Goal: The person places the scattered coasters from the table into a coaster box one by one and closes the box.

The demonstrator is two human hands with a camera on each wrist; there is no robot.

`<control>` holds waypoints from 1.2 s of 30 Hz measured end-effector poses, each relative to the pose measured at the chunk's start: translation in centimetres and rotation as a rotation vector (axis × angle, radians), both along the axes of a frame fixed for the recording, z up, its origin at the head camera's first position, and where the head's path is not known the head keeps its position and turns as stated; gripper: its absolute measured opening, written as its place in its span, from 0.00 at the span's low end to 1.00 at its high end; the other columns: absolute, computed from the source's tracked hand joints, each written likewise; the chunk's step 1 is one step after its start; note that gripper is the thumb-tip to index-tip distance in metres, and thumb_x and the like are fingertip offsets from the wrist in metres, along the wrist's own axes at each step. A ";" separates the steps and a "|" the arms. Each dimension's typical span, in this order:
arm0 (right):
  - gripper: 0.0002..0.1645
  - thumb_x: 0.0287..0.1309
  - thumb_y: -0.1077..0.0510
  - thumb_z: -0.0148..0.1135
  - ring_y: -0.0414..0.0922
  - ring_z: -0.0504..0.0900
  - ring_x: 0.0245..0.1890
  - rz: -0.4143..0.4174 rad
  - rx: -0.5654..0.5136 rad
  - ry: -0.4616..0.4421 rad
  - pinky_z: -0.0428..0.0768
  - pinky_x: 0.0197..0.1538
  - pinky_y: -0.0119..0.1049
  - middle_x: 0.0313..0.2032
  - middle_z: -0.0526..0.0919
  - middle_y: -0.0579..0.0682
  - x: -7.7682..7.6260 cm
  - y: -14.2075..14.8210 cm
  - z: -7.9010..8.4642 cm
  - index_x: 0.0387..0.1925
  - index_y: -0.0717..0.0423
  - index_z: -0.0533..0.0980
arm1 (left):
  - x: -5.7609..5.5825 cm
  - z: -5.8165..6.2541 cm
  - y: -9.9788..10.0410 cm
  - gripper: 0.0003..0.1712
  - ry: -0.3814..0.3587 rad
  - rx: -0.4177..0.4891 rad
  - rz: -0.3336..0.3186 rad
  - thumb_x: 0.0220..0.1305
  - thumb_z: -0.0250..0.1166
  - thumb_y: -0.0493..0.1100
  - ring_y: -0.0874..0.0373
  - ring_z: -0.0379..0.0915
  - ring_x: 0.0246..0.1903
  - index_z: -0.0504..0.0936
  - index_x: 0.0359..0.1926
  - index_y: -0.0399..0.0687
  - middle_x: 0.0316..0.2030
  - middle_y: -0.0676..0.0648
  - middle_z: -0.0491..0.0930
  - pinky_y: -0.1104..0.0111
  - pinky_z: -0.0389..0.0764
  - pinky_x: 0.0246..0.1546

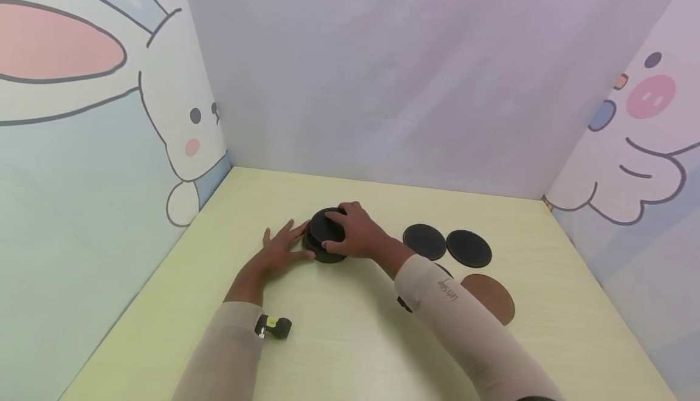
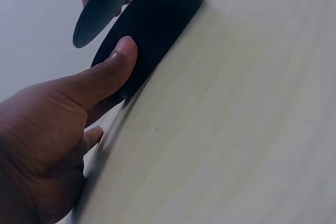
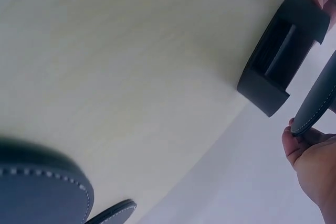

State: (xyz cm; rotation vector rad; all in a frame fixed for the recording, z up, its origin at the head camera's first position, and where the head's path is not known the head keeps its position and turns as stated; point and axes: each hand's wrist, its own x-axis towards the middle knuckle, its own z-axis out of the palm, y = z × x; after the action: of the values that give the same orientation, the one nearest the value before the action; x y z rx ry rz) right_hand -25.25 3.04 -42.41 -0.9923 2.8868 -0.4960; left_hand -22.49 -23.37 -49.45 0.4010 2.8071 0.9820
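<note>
A round black coaster with a stitched edge, clearer as a coaster in the right wrist view, is pinched at its rim by my right hand. It is tilted just above a black round coaster holder. That holder has a slot cut in its side and stands on the table. My left hand grips the holder's side, with the thumb pressed on its near wall in the left wrist view. Fingers behind the holder are partly hidden.
On the pale table, to the right, lie a black coaster, another black coaster and a brown coaster. One more dark coaster is mostly under the right sleeve. Fabric walls enclose the back and sides.
</note>
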 end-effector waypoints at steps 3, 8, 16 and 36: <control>0.45 0.69 0.32 0.69 0.59 0.70 0.76 0.016 0.022 0.019 0.80 0.73 0.59 0.77 0.71 0.60 0.2 -0.4 -0.4 0.80 0.45 0.72 | 0.0 0.1 0.1 0.55 -0.003 -0.004 0.002 0.71 0.69 0.69 0.35 0.38 0.89 0.55 0.89 0.60 0.87 0.38 0.56 0.28 0.19 0.81; 0.44 0.69 0.31 0.68 0.58 0.71 0.75 0.029 0.067 0.046 0.78 0.73 0.59 0.75 0.74 0.59 0.3 -0.8 -0.9 0.79 0.45 0.73 | -0.1 0.1 0.1 0.55 -0.001 -0.015 0.002 0.71 0.69 0.69 0.35 0.39 0.89 0.56 0.88 0.60 0.87 0.37 0.56 0.27 0.20 0.81; 0.45 0.70 0.29 0.66 0.58 0.69 0.77 0.024 0.101 0.042 0.73 0.75 0.62 0.77 0.72 0.59 0.5 -1.1 -1.3 0.79 0.45 0.71 | -0.2 -0.1 0.0 0.55 -0.002 -0.011 0.003 0.70 0.70 0.69 0.34 0.40 0.89 0.56 0.88 0.61 0.87 0.36 0.53 0.28 0.20 0.81; 0.46 0.74 0.32 0.63 0.60 0.64 0.78 -0.010 0.053 -0.001 0.72 0.74 0.62 0.78 0.67 0.61 0.0 -1.3 -1.9 0.82 0.48 0.66 | 0.0 0.2 0.0 0.55 -0.014 -0.001 -0.005 0.71 0.68 0.70 0.35 0.37 0.89 0.55 0.89 0.61 0.87 0.39 0.55 0.28 0.17 0.81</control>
State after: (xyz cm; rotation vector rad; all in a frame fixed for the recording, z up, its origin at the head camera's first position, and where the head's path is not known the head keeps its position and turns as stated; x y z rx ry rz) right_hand -25.25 1.69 -44.33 -0.9707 2.8894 -0.4179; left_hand -22.46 -23.38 -49.30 0.3990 2.7933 0.9784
